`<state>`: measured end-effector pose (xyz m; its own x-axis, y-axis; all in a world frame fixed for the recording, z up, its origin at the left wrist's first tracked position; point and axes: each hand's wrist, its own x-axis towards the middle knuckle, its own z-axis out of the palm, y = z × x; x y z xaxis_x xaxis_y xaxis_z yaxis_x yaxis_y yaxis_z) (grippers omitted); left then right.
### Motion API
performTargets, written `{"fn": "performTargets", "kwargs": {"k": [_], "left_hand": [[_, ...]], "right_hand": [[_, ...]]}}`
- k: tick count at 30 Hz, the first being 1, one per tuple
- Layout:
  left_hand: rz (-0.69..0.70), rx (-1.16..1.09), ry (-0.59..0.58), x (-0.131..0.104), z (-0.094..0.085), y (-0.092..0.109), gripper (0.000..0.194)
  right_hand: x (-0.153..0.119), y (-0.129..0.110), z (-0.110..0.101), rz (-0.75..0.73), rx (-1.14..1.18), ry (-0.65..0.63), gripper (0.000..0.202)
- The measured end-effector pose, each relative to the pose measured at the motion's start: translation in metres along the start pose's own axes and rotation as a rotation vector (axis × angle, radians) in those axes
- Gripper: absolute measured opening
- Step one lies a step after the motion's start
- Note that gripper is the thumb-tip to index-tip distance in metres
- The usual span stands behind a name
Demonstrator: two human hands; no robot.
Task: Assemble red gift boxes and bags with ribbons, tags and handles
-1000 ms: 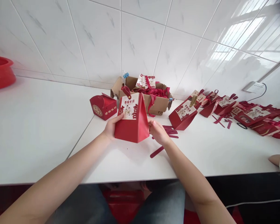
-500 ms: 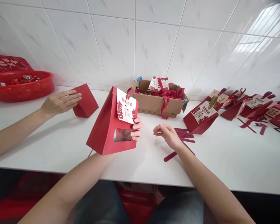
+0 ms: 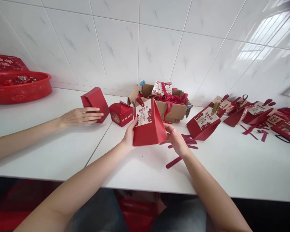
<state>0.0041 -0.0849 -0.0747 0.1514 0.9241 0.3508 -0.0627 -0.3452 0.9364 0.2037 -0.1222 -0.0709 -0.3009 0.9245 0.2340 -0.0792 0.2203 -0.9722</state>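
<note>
A red triangular gift box with a white printed card and a ribbon loop at its top is held above the table. My left hand grips its left side, thumb on the front beside the card. At the lower right edge, my right hand has its curled fingers on the box, some hidden behind it. Dark red ribbon strips lie below and behind my right hand. The box's window is turned out of sight.
A co-worker's hand rests on another red box. A small red box and a cardboard box of ribbons stand behind mine. Finished-looking boxes line the right; a red basin sits far left.
The gift box has turned, its card now facing left of its ridge, and moved right. My right hand has come onto it. A small red box is now visible; the co-worker's box has moved right.
</note>
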Motion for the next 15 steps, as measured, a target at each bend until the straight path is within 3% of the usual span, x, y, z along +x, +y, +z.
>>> {"fn": "performTargets", "kwargs": {"k": [2, 4, 9, 12, 15], "left_hand": [[-0.185, -0.27, 0.028, -0.002, 0.0, -0.001, 0.056], [-0.24, -0.373, 0.085, -0.003, 0.001, 0.0, 0.053], [-0.128, -0.295, 0.051, -0.003, 0.004, -0.008, 0.051], [-0.052, -0.064, 0.094, -0.002, 0.002, -0.025, 0.055], [-0.063, 0.08, 0.104, -0.001, 0.001, -0.041, 0.054]], "right_hand": [[0.001, 0.002, -0.002, 0.026, -0.05, -0.039, 0.062], [0.002, 0.005, -0.002, 0.063, -0.101, -0.036, 0.062], [0.007, 0.0, -0.004, 0.07, -0.141, 0.086, 0.054], [0.003, -0.009, -0.016, 0.04, -0.153, 0.254, 0.053], [-0.012, -0.017, -0.041, 0.024, -0.196, 0.562, 0.056]]}}
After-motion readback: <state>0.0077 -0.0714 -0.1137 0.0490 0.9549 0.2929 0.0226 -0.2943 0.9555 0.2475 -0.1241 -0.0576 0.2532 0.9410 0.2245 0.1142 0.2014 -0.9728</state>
